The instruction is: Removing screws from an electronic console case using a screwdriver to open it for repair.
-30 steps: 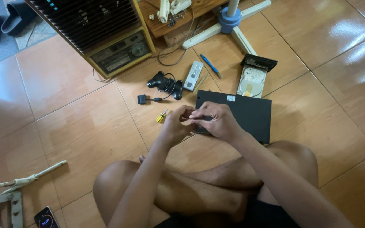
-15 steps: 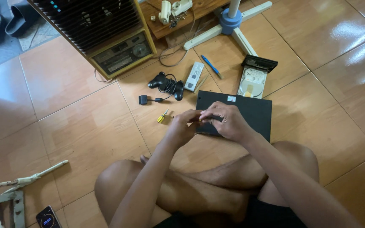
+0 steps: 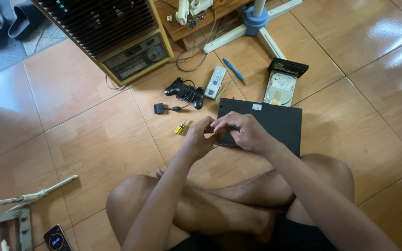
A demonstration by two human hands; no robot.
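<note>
I sit cross-legged on a tiled floor. A flat black rectangular device (image 3: 275,123) lies in front of my knees. My right hand (image 3: 240,132) rests on its near left corner, fingers curled. My left hand (image 3: 198,137) meets it at that corner, fingertips pinched together; what they pinch is too small to tell. A small yellow-handled screwdriver (image 3: 179,127) lies on the floor just left of my left hand.
A black game controller (image 3: 182,90) with cable, a white remote (image 3: 216,82), a blue pen (image 3: 233,69) and an open disc drive (image 3: 282,83) lie beyond the device. A wooden speaker cabinet (image 3: 117,37) and fan base (image 3: 257,21) stand farther back. A phone (image 3: 56,238) lies bottom left.
Both hands stay together at the device's near left corner; the fingers have shifted slightly. The view has drifted a little.
</note>
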